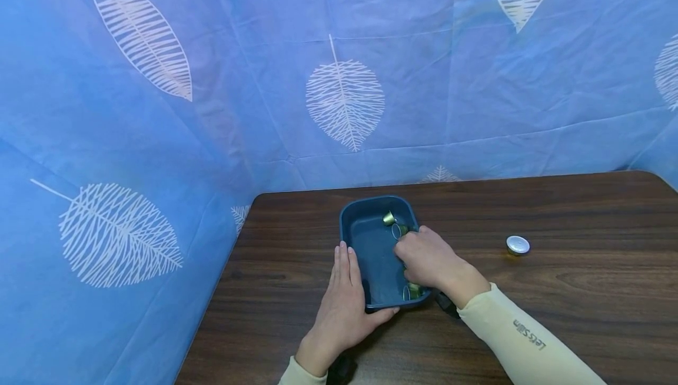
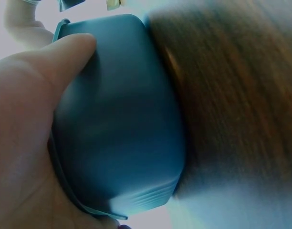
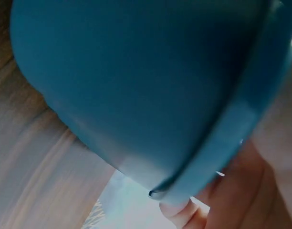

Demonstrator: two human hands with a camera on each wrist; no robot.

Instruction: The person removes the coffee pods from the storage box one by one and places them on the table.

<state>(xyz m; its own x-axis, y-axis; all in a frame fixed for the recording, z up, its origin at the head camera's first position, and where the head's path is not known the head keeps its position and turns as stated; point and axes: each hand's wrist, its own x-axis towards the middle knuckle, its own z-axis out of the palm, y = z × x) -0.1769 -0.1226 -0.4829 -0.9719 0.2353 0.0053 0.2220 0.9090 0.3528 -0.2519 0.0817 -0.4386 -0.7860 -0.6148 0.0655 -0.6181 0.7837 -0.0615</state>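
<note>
A dark blue plastic bin [image 1: 375,249] stands on the table, with several small green-gold coffee capsules lying along its right side. One capsule [image 1: 389,218] is at the far end, another [image 1: 399,231] lies by the right hand's knuckles, and a third [image 1: 413,291] sits in the near right corner. My left hand [image 1: 344,308] rests against the bin's near left corner, fingers straight along the left wall, thumb [image 2: 72,55] pressed on the near wall. My right hand [image 1: 426,258] reaches over the right rim with bent fingers; its fingertips are hidden, so whether it pinches a capsule is unclear.
Another coffee capsule [image 1: 517,245] stands on the table to the right of the bin, silver lid up. The dark wood table [image 1: 582,285] meets a blue cloth [image 1: 413,108] with white leaf prints behind and at the left.
</note>
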